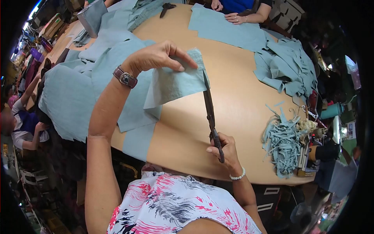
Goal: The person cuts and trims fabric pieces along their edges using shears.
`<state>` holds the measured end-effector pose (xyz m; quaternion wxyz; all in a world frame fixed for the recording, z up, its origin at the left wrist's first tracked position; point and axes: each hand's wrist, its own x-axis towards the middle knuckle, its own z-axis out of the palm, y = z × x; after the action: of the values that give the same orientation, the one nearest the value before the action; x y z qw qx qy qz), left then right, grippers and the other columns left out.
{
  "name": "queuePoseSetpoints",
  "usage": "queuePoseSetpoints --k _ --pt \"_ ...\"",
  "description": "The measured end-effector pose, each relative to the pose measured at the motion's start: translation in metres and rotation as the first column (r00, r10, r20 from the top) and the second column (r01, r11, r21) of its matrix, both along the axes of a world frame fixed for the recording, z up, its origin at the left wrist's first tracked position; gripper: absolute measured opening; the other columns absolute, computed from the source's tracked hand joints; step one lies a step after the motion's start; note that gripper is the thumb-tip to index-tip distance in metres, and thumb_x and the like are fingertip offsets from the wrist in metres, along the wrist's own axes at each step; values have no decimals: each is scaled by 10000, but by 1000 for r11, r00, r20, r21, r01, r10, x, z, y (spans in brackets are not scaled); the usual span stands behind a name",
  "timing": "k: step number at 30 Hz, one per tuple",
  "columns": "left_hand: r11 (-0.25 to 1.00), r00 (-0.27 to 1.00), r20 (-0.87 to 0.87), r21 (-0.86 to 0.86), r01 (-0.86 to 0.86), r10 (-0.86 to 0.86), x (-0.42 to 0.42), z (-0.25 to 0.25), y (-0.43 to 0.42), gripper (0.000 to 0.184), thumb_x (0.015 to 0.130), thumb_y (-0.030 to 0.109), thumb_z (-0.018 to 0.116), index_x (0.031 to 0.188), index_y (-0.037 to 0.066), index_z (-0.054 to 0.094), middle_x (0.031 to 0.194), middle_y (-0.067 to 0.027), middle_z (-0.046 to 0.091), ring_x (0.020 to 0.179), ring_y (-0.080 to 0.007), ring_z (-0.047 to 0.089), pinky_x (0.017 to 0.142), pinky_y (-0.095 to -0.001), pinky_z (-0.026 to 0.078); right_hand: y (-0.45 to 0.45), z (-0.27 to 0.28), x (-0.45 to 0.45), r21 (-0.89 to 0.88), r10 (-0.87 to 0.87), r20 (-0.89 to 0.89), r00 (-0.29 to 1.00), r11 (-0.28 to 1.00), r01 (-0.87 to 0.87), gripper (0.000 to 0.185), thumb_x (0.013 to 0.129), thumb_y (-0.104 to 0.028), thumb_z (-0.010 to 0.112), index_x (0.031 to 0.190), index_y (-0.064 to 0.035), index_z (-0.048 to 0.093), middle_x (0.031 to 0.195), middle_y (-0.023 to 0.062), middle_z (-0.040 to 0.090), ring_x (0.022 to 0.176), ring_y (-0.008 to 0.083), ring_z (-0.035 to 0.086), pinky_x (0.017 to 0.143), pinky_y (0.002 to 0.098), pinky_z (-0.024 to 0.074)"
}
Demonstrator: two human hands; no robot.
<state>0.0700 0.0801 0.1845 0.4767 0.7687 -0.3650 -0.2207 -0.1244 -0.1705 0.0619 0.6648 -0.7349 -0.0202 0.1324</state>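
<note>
My left hand (165, 57), with a watch on its wrist, pinches the upper part of a light blue-green fabric piece (175, 85) and holds it up above the table. Dark scissors (210, 113) are in my right hand (226, 152), which is closed round their handles. The blades point away from me and lie along the right edge of the raised fabric. Whether they are fully closed is hard to tell. Below and left of the raised piece, larger sheets of the same fabric (74, 97) spread over the tan table (230, 93).
Thin fabric strips (284, 144) are heaped at the right, with crumpled fabric (288, 64) behind. A co-worker's hands (235, 18) rest by a fabric sheet at the far edge. Another person (29, 121) is at the left. A metal block (92, 18) and dark tool (167, 8) lie farther back.
</note>
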Motion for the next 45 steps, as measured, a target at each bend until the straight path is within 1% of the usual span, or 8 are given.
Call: queuePoseSetpoints --k 10,13,19,28,30,37,40,45 --pt "1000 999 -32 -14 -7 7 1 -4 1 350 646 142 626 984 65 671 963 -80 652 933 -150 562 938 -262 341 1 1 -6 -27 -16 -3 1000 1000 16 369 662 -247 782 626 -41 478 505 -50 386 453 37 340 407 202 262" --pt "1000 999 -38 -27 -2 1 1 -6 0 345 649 119 625 985 56 667 957 -72 654 924 -136 565 931 -253 347 4 7 -8 -25 -42 -86 995 999 40 361 660 -241 779 626 -42 480 512 -47 382 469 45 341 423 208 266" --pt "999 999 -49 -40 10 -12 -2 -7 -2 328 653 76 624 976 36 664 943 -54 658 906 -115 569 918 -242 357 -4 -5 -6 98 25 41 999 995 -28 351 618 -256 774 638 -41 498 576 -36 391 533 62 350 473 213 276" --pt "996 993 -76 -8 87 -87 -9 -8 -11 334 673 101 594 995 35 655 983 -79 647 940 -142 562 923 -261 359 4 7 2 114 33 -76 997 993 -24 435 582 -355 784 702 -33 517 608 -30 422 559 58 393 501 219 314" --pt "996 994 -61 -7 93 -93 -10 -8 -12 334 673 101 586 994 37 655 980 -75 648 936 -138 561 918 -257 361 6 5 1 185 57 -42 998 982 -48 452 574 -375 782 715 -36 519 627 -29 433 570 59 404 504 219 315" --pt "997 999 17 64 -40 39 4 -7 2 307 664 107 538 934 46 670 881 -30 643 845 -103 539 806 -213 385 -6 -16 -16 220 100 -81 992 972 -80 449 580 -394 758 711 -37 520 662 -21 448 579 76 426 511 214 324" --pt "990 997 40 118 -77 72 11 -8 9 267 675 95 560 910 25 666 889 -39 639 851 -116 551 848 -236 386 -8 -10 -28 292 49 -149 988 956 -4 436 588 -382 753 704 -31 523 655 -19 444 587 82 427 518 216 321" --pt "995 998 -46 101 -28 33 7 -8 2 273 664 85 565 906 18 672 874 -47 648 830 -113 558 830 -225 396 -14 -7 -34 236 83 -120 989 970 -53 404 588 -344 761 665 -24 526 658 -14 459 604 86 426 537 226 319"
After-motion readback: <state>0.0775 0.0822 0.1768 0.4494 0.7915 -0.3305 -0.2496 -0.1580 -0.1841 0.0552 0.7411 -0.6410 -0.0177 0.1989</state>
